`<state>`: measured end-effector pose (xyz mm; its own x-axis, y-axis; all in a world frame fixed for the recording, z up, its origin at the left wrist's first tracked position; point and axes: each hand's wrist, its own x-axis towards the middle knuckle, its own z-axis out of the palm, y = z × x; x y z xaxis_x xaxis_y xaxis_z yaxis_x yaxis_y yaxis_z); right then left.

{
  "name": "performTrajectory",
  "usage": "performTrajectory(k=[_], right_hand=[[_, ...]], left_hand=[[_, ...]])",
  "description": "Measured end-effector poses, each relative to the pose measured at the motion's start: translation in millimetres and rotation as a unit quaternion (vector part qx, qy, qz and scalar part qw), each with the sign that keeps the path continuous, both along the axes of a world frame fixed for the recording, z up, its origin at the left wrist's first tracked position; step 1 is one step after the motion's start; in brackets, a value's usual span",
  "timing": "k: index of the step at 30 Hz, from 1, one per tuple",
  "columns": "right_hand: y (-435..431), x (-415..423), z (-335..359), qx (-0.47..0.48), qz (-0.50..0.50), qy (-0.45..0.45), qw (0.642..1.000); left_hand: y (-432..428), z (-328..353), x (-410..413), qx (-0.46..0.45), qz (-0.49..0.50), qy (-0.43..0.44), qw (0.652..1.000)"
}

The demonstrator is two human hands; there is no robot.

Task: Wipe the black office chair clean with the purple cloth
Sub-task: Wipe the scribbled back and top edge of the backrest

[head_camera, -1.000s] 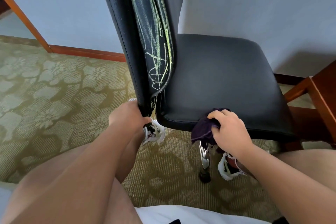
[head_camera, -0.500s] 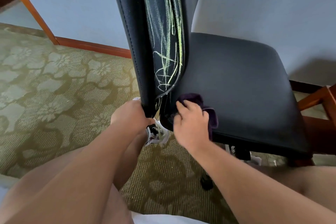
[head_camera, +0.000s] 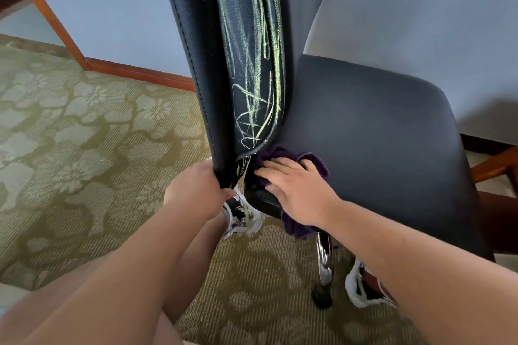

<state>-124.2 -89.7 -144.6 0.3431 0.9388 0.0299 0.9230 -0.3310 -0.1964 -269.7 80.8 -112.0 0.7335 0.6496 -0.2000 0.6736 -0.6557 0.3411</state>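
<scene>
Risk: right hand presses cloth flat on seat corner, left hand grips backrest edge; cloth could slip off, leaving scribbles unwiped

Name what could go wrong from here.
The purple cloth under the right hand sits at the rear corner of the seat; the yellow-green scribbles on the backrest are unwiped and could be missed or smeared. The left hand grips the backrest's bottom edge only, so hard rubbing may swing it.
</scene>
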Motion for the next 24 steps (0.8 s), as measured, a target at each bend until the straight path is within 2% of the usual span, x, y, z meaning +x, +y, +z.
performTrajectory(k=[4,7,10,15,19,24], right_hand=[[25.0,5.2,-3.9,0.036,-0.094,0.045,0.994],[32.3,-8.8,-5.8,0.068,-0.127,0.056,0.988],[21.4,-24.3,-7.5,0.08,-0.087,0.045,0.992],[1.8,-34.3,-7.9,0.067,-0.049,0.085,0.993],[5.6,-16.9,-2.7,0.022,-0.013,0.039,0.999],[21.6,7.2,-4.7,0.014,-0.051,0.045,0.998]], left_hand=[[2.7,-1.3,1.5,-0.011,0.011,-0.008,1.0],[5.2,-2.1,2.4,-0.027,0.022,-0.012,0.999],[5.9,-3.3,2.9,-0.034,0.028,-0.013,0.999],[4.1,-2.6,2.6,-0.027,0.032,-0.012,0.999],[1.3,-4.1,2.5,-0.016,0.03,-0.019,0.999],[2.6,-5.4,1.2,-0.007,0.006,-0.014,1.0]])
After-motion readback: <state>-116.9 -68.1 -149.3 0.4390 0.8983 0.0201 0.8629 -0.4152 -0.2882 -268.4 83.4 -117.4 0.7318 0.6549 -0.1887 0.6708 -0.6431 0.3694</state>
